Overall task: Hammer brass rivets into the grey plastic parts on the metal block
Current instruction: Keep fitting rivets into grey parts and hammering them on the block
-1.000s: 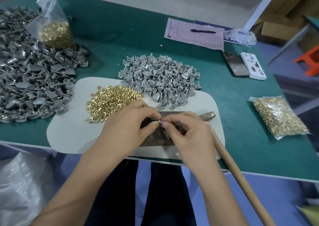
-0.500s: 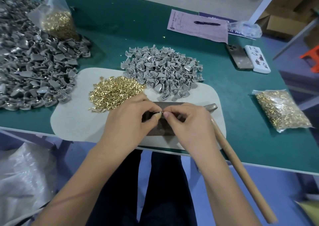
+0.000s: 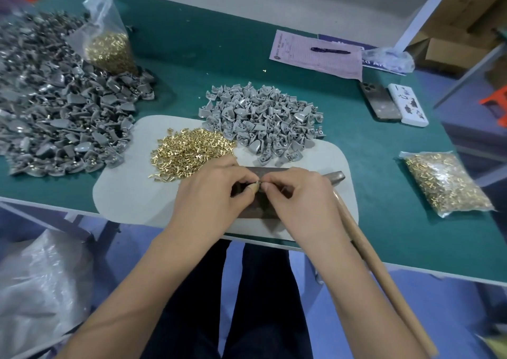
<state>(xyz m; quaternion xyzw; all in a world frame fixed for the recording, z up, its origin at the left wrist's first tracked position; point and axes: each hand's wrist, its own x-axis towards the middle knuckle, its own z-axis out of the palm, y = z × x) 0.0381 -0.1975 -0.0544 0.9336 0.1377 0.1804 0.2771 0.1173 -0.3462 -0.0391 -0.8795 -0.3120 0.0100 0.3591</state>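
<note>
My left hand (image 3: 211, 191) and my right hand (image 3: 299, 196) meet fingertip to fingertip over the dark metal block (image 3: 260, 207) on the white mat (image 3: 129, 194). Between the fingertips both hands pinch a small grey plastic part with a brass rivet (image 3: 259, 184), mostly hidden by my fingers. A loose pile of brass rivets (image 3: 189, 150) lies on the mat to the left. Behind the block is a heap of grey plastic parts (image 3: 263, 120). The hammer (image 3: 365, 251) lies beside my right hand, head by the block and wooden handle running toward me.
A large heap of grey parts with rivets (image 3: 55, 111) fills the left of the green table (image 3: 384, 183). Bags of rivets sit at back left (image 3: 109, 45) and right (image 3: 444, 183). A paper with a pen (image 3: 318, 54), a phone (image 3: 380, 103) and a white box (image 3: 407, 107) lie at the back right.
Both hands stay pinched together over the block, the fingertips shifting slightly. The camera view drifted a little.
</note>
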